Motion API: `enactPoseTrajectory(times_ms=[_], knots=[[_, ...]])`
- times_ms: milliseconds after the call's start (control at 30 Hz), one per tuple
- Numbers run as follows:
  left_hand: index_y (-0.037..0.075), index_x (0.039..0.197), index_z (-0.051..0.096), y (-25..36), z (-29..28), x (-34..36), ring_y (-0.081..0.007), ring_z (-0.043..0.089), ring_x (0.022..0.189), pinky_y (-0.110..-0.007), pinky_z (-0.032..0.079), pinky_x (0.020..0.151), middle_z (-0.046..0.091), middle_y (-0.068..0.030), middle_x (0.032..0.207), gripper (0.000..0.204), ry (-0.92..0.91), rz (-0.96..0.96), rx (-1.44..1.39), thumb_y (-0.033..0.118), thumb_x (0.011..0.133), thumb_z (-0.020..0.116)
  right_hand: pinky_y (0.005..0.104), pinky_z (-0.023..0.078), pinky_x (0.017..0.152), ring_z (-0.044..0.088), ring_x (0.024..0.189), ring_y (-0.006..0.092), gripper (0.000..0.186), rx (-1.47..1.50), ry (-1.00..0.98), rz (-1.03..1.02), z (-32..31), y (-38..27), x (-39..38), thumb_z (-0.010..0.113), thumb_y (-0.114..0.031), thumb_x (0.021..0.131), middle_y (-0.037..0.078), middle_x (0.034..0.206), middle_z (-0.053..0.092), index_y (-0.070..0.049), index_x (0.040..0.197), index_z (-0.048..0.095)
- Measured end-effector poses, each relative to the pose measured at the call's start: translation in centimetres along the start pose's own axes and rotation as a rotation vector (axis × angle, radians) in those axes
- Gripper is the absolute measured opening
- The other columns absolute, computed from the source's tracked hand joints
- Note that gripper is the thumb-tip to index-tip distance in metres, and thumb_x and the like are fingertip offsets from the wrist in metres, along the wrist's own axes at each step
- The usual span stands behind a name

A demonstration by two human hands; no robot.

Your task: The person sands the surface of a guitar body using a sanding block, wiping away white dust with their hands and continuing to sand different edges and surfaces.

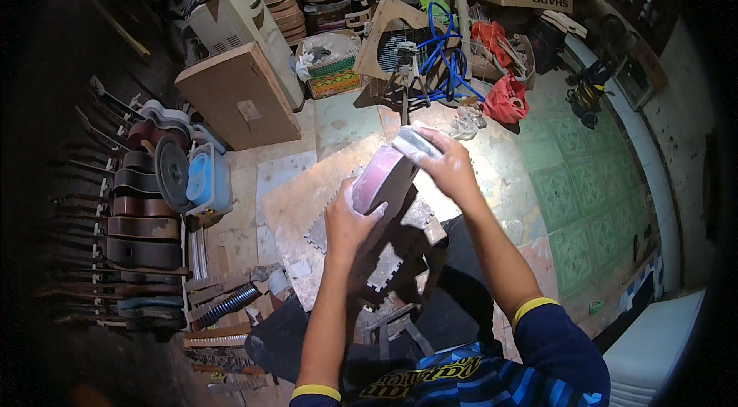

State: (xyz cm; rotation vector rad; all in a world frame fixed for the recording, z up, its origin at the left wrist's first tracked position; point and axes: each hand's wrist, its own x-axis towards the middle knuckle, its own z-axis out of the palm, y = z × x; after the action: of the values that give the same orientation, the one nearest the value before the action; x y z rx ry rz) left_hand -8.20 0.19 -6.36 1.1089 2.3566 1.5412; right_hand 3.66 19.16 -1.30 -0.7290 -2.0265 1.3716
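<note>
My left hand (350, 221) is closed on the near end of a guitar body (375, 178), held on edge above my lap. Its curved side is pink and coated with pale dust, while the broad face turned right lies in dark shadow. At the far end of that side, my right hand (453, 167) grips a whitish sanding block (416, 145), which rests against the rim. Dust whitens the fingers of both hands. My left hand hides part of the guitar body.
A worn board (296, 199) lies on the tiled floor, with dark foam mat pieces (388, 269) near my legs. Several guitars (142, 226) stand racked at left beside a blue container (207, 180). Ahead are a cardboard panel (238, 96), a blue hose (453, 61) and a red bag (505, 99).
</note>
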Motion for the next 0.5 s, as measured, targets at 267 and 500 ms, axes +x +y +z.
enactPoseTrajectory(times_ms=[267, 500], knots=[[0.008, 0.119, 0.066, -0.6, -0.2, -0.4, -0.0345, 0.074, 0.100, -0.041, 0.057, 0.087, 0.075, -0.0181, 0.105, 0.060, -0.020, 0.023, -0.035, 0.015, 0.065, 0.091, 0.0416, 0.054, 0.091, 0.068, 0.095, 0.0360, 0.054, -0.332, 0.049, -0.322, 0.2, -1.7, -2.9, 0.075, -0.020, 0.079, 0.018, 0.100, 0.068, -0.010, 0.132, 0.067], [0.009, 0.121, 0.066, 1.3, 0.1, -0.8, -0.0346, 0.073, 0.101, -0.041, 0.057, 0.087, 0.075, -0.0182, 0.105, 0.064, -0.033, -0.021, -0.029, 0.012, 0.062, 0.091, 0.0430, 0.054, 0.088, 0.066, 0.096, 0.0366, 0.058, -0.580, 0.027, -0.500, 0.4, -4.6, -5.4, 0.078, -0.023, 0.078, 0.018, 0.102, 0.068, -0.010, 0.134, 0.066]])
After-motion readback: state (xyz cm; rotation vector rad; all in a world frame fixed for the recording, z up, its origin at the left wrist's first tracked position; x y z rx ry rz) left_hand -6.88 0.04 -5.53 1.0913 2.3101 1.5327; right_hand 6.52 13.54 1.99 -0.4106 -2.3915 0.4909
